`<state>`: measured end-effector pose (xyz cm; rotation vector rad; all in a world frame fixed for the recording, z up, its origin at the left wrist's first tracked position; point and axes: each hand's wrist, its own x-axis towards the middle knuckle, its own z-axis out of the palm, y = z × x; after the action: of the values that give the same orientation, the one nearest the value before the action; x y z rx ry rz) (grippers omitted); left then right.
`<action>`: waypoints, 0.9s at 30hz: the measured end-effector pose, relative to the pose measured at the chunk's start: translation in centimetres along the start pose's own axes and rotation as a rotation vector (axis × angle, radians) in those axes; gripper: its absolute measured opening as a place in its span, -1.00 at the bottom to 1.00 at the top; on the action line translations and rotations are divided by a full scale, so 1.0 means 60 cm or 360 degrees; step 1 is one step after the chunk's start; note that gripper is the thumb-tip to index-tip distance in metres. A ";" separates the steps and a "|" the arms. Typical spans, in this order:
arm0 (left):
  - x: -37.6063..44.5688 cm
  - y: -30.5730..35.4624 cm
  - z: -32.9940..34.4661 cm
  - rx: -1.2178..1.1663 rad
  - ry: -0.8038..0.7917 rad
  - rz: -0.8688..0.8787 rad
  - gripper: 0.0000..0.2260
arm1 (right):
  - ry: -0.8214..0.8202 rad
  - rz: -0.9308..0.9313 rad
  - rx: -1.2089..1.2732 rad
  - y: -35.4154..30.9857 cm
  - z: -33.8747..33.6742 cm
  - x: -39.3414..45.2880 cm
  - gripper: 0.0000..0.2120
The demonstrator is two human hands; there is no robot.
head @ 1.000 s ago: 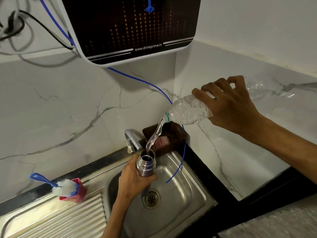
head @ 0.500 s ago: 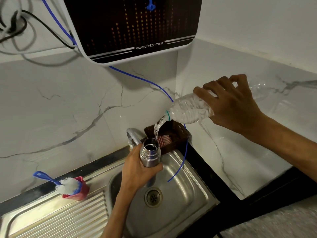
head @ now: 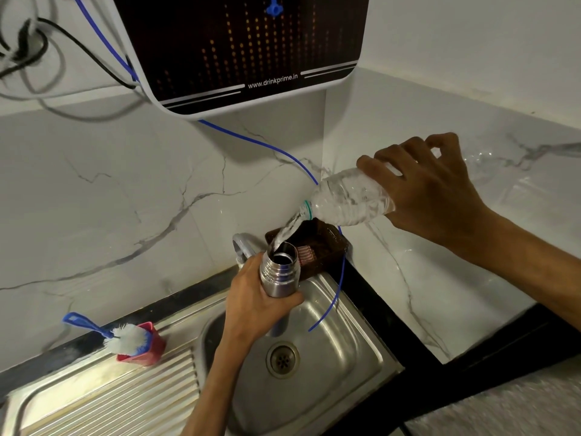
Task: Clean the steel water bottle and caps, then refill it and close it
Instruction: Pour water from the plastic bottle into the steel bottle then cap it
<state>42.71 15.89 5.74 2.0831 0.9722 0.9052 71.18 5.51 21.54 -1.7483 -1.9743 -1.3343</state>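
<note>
Far left on my feed I see a blue-handled brush (head: 125, 334) with white bristles standing in a small red holder (head: 147, 354) at the back of the ribbed draining board (head: 110, 401). Right of that is the steel sink (head: 345, 350), its drain (head: 282, 359) in plain sight.

My left hand (head: 254, 306) comes up from below and grips the steel bottle (head: 279, 269) with fingers and thumb curled round its body. The bottle stands nearly upright over the basin, cap off, its threaded mouth open. Just behind it sits the curved tap (head: 241, 245).

A stream of water (head: 284, 234) runs from the neck of a clear plastic bottle (head: 349, 201) into the steel bottle's mouth. My right hand (head: 430, 190) holds that plastic bottle tilted neck-down, fingers wrapped over its body.

Behind the stream, in the corner, a dark basket (head: 327, 243) holds something striped red and white. A thin blue tube (head: 341, 278) hangs from the wall-mounted water purifier (head: 239, 48) down into the sink.
</note>
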 end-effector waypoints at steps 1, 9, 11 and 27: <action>0.000 0.001 0.000 -0.0007 0.0005 -0.0001 -0.47 | 0.0000 0.0004 0.0000 -0.001 0.000 0.000 -0.43; -0.002 0.001 0.000 -0.0019 0.0004 -0.0016 -0.43 | -0.0010 0.0015 0.0018 -0.003 -0.003 0.002 -0.43; -0.003 0.000 0.000 -0.0019 0.0002 -0.0029 -0.43 | -0.0006 0.0013 0.0016 -0.003 -0.003 0.003 -0.43; -0.008 -0.011 0.003 -0.0002 -0.0019 -0.0004 -0.44 | -0.0022 -0.0004 -0.0008 -0.002 -0.007 0.011 -0.46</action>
<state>42.38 15.81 4.97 2.0836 0.9677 0.8906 70.70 5.65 22.15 -1.7624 -1.9825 -1.3327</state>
